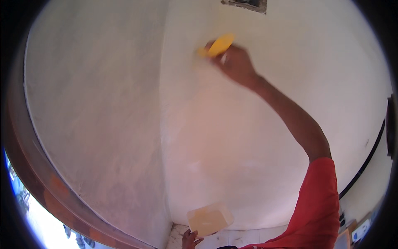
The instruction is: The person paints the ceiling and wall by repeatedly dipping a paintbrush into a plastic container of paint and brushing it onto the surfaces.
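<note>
High up against the pale wall (257, 137), my right hand (238, 64) is closed around a yellow hand tool (222, 45). The tool is blurred, so its exact kind cannot be made out; its far end is at or close to the wall surface near the corner. Low in the view, my left hand (191, 240) grips the near edge of a pale, square, tray-like piece (207, 220) with rounded corners. Its face is beige, and part of it is blurred. Most of the left forearm is out of view.
A greyer wall (99, 124) meets the pale wall at a vertical corner. Above is a rough-edged wall opening (248, 5). A brown frame (49, 182) curves along the left, bright outdoors beyond it. A black cable or pipe (367, 164) runs down the right. Floor tiles (244, 237) lie below.
</note>
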The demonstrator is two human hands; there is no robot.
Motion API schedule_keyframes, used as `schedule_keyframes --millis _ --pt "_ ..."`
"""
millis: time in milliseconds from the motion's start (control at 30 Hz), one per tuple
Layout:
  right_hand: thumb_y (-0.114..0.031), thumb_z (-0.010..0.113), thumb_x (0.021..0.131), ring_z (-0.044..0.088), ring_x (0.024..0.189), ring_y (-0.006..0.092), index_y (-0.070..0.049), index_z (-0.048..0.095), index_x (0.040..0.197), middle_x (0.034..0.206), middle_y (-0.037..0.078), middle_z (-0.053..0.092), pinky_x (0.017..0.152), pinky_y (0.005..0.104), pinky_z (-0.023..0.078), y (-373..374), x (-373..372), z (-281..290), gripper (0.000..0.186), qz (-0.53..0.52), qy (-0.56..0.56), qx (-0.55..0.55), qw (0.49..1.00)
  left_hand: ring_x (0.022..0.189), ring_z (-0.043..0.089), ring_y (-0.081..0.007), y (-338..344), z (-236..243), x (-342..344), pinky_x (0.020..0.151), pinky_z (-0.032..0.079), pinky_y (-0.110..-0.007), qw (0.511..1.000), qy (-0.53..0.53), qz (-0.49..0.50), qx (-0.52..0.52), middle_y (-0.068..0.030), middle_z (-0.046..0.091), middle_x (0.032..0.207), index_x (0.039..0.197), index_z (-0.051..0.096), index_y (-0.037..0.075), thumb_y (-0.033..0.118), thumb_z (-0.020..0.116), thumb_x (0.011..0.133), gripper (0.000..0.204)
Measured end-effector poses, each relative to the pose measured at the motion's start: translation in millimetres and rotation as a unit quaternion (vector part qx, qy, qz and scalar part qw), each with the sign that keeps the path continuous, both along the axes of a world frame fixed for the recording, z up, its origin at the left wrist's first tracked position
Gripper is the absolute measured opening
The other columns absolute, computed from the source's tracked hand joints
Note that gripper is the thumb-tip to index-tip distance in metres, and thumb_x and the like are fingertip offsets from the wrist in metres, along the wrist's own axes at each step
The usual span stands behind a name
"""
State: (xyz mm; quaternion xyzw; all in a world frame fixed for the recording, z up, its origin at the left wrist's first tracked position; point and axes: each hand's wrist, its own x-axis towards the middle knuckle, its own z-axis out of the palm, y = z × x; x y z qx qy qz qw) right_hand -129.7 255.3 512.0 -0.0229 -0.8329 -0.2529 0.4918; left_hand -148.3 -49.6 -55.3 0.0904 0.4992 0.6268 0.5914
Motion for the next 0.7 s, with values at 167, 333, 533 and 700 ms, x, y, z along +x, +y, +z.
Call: schedule_keyframes --millis 167,333,533,700 --pt "-0.023 0.069 0.088 0.068 0.078 0.0268 -0.007 0.066 0.098 0.096 0.009 0.071 0.065 0.037 0.054 22 76 90 0.019 -0.123 0.355 0.024 0.926 0.125 0.049 -0.0292 15 -14 -13 0.098 0.053 -0.054 0.999 -0.043 0.032 -0.007 -0.0141 0.044 0.14 0.15 0.025 0.005 0.036 0.052 0.101 0.065" --pt "-0.019 0.065 0.086 0.063 0.092 0.0253 -0.015 0.065 0.109 0.1 0.005 0.06 0.063 0.0413 0.056 31 75 93 0.023 -0.238 0.415 0.19 0.857 0.13 0.045 -0.0338 18 -27 -17 0.1 0.051 -0.058 1.0 -0.009 -0.026 0.002 -0.016 0.041 0.144 0.148 0.029 0.006 0.03 0.043 0.105 0.052" --pt "-0.012 0.067 0.078 0.064 0.081 0.0296 -0.012 0.066 0.102 0.095 0.01 0.06 0.054 0.0423 0.057 36 -68 90 0.024 -0.103 0.296 0.237 0.92 0.116 0.051 -0.0317 18 -24 -16 0.101 0.052 -0.057 1.0 -0.01 -0.017 -0.007 -0.0151 0.047 0.134 0.143 0.035 0.005 0.02 0.048 0.102 0.046" --pt "-0.012 0.065 0.089 0.066 0.09 0.0281 -0.002 0.062 0.101 0.099 0.012 0.067 0.073 0.0374 0.054 16 -71 108 0.016 0.021 0.345 0.012 0.938 0.111 0.052 -0.0292 10 -18 -10 0.099 0.052 -0.057 0.998 -0.04 0.036 -0.014 -0.0142 0.047 0.13 0.141 0.038 0.004 0.019 0.05 0.102 0.044"
